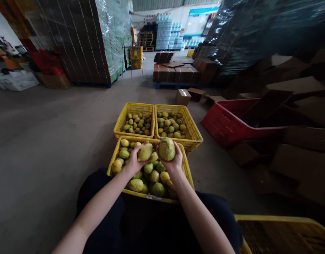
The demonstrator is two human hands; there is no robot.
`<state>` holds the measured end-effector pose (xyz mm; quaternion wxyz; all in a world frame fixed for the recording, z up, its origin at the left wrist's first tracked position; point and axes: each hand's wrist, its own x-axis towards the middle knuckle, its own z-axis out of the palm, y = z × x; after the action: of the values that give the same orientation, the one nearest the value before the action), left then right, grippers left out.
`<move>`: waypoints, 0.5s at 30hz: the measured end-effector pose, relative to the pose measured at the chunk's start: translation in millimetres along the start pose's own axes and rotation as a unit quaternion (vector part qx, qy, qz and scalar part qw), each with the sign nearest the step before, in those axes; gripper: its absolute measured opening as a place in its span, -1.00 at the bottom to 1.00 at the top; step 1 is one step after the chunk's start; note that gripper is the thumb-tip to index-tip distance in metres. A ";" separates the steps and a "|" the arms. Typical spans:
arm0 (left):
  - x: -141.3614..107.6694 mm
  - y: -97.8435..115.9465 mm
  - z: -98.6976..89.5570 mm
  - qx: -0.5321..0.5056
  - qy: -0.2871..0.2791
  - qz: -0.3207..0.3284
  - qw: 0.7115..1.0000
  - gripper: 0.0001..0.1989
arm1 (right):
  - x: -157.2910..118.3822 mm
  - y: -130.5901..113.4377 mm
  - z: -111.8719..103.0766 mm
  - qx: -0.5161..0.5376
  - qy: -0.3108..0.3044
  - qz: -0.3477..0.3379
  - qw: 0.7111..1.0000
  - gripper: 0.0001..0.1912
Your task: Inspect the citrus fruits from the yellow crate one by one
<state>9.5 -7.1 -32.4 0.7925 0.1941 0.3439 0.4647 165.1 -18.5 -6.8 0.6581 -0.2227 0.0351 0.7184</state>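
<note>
My left hand (135,161) is closed around an oval yellow-green fruit (145,152). In my right hand (176,163) rests a larger, rounder green-yellow fruit (167,149), fingers curled around its underside and side. Both fruits are held close together above the near yellow crate (188,173). That crate stands in front of my knees and is full of similar fruit (136,185), some yellow, some green. I cannot tell the exact kind of fruit.
Two more yellow crates, one at left (117,128) and one at right (194,130), hold smaller-looking fruit beyond the near one. A red bin (226,123) and cardboard boxes (297,151) crowd the right side. Another yellow crate (273,219) is at lower right. Wrapped stacks (112,38) stand behind.
</note>
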 end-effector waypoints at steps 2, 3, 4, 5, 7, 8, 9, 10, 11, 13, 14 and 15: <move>-6.5 -12.6 -5.3 0.124 -0.056 -0.067 0.988 -0.79 | -1.8 -15.3 2.9 0.012 -0.002 -0.024 1.000 -0.71; -11.8 -20.6 -8.4 0.190 -0.097 -0.109 0.971 -0.79 | -3.5 -22.6 4.9 0.019 0.002 -0.035 0.999 -0.70; -18.1 -29.1 -11.9 0.262 -0.147 -0.156 0.941 -0.79 | -5.6 -29.2 7.0 0.026 0.007 -0.046 0.999 -0.68; -24.5 -37.2 -15.5 0.331 -0.202 -0.211 0.897 -0.78 | -8.0 -34.7 8.9 0.031 0.011 -0.057 0.998 -0.67; -34.2 -47.9 -22.3 0.407 -0.286 -0.304 0.812 -0.79 | -12.4 -42.0 10.9 0.038 0.014 -0.074 0.996 -0.66; -35.9 -48.3 -24.8 0.407 -0.303 -0.339 0.792 -0.80 | -14.1 -43.8 10.8 0.038 0.012 -0.079 0.996 -0.66; -34.8 -44.4 -26.4 0.387 -0.297 -0.356 0.797 -0.79 | -15.3 -44.6 10.0 0.036 0.009 -0.080 0.996 -0.67; -30.8 -35.9 -27.2 0.346 -0.257 -0.344 0.834 -0.79 | -16.1 -44.6 8.7 0.033 0.005 -0.079 0.996 -0.67; -24.2 -23.4 -27.4 0.291 -0.189 -0.307 0.886 -0.80 | -16.4 -44.0 6.9 0.028 0.001 -0.076 0.997 -0.68; -6.6 8.8 -27.6 0.127 0.030 -0.112 0.985 -0.81 | -16.0 -41.7 2.9 0.016 -0.008 -0.067 0.998 -0.69; 2.3 25.3 -28.3 0.097 0.075 -0.063 0.990 -0.77 | -15.6 -40.4 1.1 0.010 -0.011 -0.060 0.998 -0.69; 9.5 39.8 -29.6 0.075 0.121 -0.020 0.990 -0.73 | -15.1 -39.1 -0.5 0.006 -0.013 -0.053 0.998 -0.70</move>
<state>-32.9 20.4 -31.2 0.7375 0.1885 0.4747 0.4419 203.3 -27.6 7.7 0.6972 -0.2114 0.0190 0.6847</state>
